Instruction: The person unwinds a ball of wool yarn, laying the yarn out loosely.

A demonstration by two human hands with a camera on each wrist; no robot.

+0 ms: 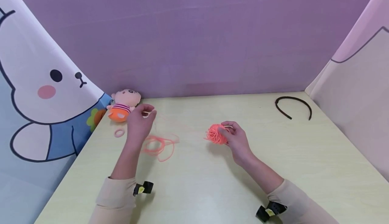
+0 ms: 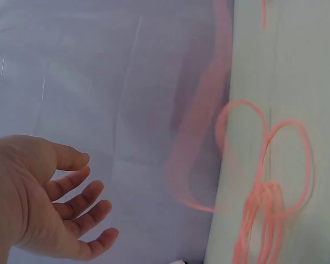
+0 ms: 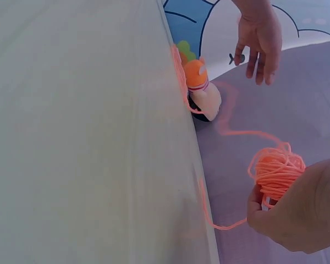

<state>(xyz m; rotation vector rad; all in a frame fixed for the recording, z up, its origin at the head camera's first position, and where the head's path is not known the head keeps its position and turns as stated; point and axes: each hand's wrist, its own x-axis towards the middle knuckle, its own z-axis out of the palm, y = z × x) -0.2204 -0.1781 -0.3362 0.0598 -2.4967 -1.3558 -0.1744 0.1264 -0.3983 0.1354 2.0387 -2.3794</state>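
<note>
My right hand (image 1: 238, 143) grips a ball of coral yarn (image 1: 215, 134) between thumb and fingers, raised over the table. In the right wrist view the wound yarn ball (image 3: 279, 175) shows a short tail dangling below and a blurred strand running off toward the left side. My left hand (image 1: 140, 122) is lifted near the doll. Seen in the left wrist view, the left hand (image 2: 49, 203) has relaxed, slightly bent fingers with nothing between them, and a blurred strand hangs past it. Loose yarn loops (image 2: 264, 203) lie on the table beneath, between both hands.
A plush doll (image 1: 125, 99) in an orange bottom and striped top sits at the back left corner. Close to it lies a small pink ring (image 1: 119, 133). A black curved band (image 1: 293, 98) rests at the back right. Cloth walls (image 1: 197, 48) enclose the table (image 1: 194, 183).
</note>
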